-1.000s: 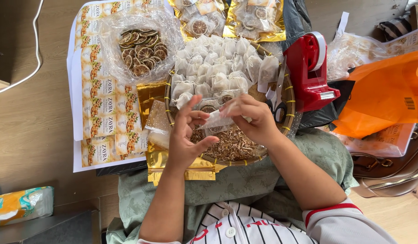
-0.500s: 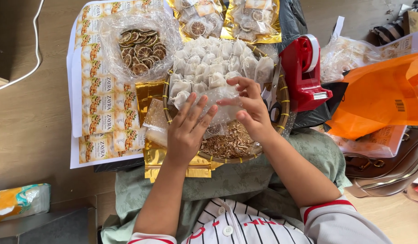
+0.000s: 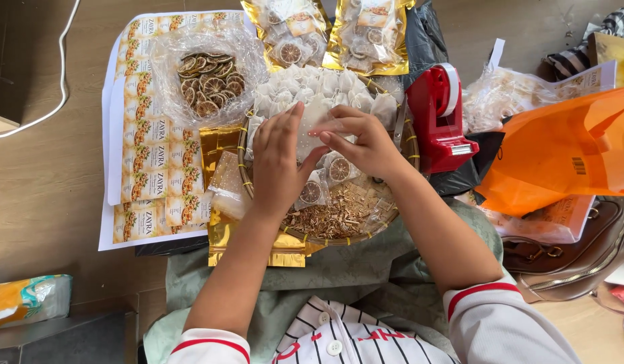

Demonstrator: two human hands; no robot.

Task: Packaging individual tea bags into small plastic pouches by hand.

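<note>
Pinching a small white translucent sachet point(image 3: 312, 125) at frame centre, right hand point(image 3: 366, 145) fingertips closed on it, left hand point(image 3: 278, 165) half-open steadying; best held level over the round woven tray point(image 3: 386, 219).

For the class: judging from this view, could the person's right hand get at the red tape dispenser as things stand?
Probably yes. The right hand is at the small clear sachet over the woven tray, and the red tape dispenser stands just beside it on that side. Nothing lies between them, though the hand would have to let go of the sachet first.

wooden floor point(image 3: 42, 175), bright even light
</note>
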